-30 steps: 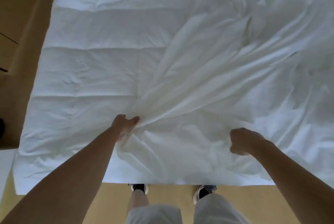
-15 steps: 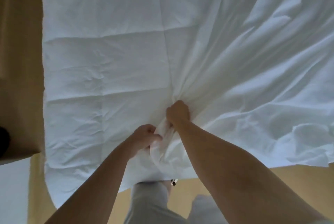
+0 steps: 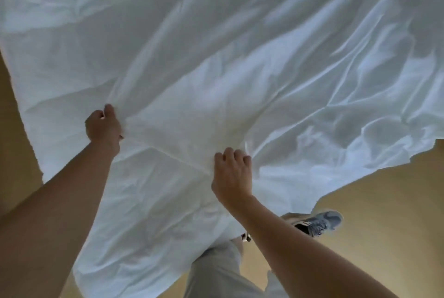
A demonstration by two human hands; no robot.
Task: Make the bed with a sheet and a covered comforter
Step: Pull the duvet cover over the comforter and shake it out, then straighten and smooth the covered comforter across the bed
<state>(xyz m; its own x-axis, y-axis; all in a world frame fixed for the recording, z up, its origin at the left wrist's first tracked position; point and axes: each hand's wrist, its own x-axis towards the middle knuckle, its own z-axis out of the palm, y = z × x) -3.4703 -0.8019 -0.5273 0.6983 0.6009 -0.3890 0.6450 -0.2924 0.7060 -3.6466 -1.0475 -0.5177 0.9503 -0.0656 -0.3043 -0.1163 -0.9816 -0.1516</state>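
Left grip (image 3: 103, 127) closed, fingers curled round bunched white sheet (image 3: 240, 57). Right grip (image 3: 231, 172) likewise clenched on fold close by; taut ridge runs between them. Sheet lies rumpled across bed, near edge hanging over tan floor (image 3: 372, 201). Likely step: spreading. Best to part grips along edge and pull evenly and low, flattening diagonal creases.

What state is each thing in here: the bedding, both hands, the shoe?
white bedding, spread out, creased, pulled into a ridge between the two hands.
left hand, curled round a fold of the bedding, gripping it.
right hand, curled on the bedding, gripping it.
shoe, worn on a foot, beside the bedding's edge.
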